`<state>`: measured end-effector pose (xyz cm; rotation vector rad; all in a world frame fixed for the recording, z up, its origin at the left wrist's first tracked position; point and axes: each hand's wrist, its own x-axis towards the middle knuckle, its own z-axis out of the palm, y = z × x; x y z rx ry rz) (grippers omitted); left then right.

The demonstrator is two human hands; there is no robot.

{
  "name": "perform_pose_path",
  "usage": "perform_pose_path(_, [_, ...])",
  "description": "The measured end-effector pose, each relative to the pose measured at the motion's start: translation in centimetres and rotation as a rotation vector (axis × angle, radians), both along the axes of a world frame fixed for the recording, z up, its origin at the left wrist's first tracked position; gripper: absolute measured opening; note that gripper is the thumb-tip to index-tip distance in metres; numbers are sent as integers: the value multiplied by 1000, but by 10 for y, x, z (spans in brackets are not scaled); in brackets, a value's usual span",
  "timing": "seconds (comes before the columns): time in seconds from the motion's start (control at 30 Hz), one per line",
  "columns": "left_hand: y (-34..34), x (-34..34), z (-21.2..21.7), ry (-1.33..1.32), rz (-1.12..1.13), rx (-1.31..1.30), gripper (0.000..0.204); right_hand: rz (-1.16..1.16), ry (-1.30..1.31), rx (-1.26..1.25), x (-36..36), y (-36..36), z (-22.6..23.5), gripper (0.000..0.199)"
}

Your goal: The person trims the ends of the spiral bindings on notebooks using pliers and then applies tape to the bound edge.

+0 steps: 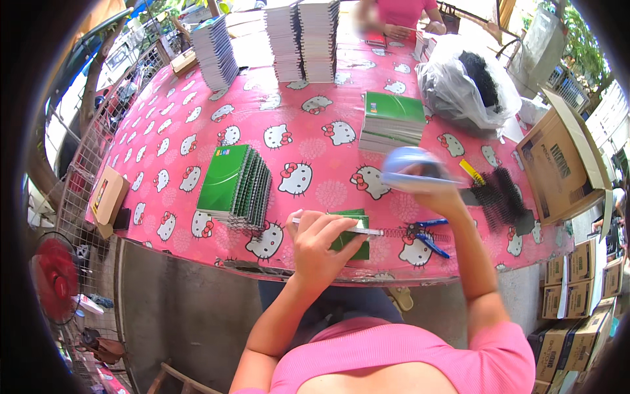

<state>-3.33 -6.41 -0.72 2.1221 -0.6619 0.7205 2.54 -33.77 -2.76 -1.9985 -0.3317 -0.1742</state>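
My left hand (320,246) is closed on a thin notepad (367,230), held on edge near the front of the table. A dark spiral coil (397,233) sticks out from the pad's right end. Under that hand lie green covers (357,248). My right hand (436,196) is raised to the right, gripping a rounded blue-and-white object (413,167) smeared by motion; its kind is unclear. Blue-handled pliers (430,240) rest on the table beside the coil. To the left stands a stack of green spiral notebooks (226,180).
Another green-topped stack (394,121) lies beyond my right hand. Black coils (502,200) are piled near an open cardboard box (561,157). Tall notebook stacks (285,43) and a plastic bag (453,85) stand farther back. Across the table, another person's hands (400,31) work.
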Motion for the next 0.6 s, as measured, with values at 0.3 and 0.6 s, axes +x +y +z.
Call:
perform_pose_path(0.3, [-5, 0, 10, 162, 1, -55, 36, 126, 171, 56, -10, 11, 18, 34])
perform_pose_path(0.6, [27, 3, -16, 222, 5, -313, 40, 185, 1, -134, 10, 36, 16, 31])
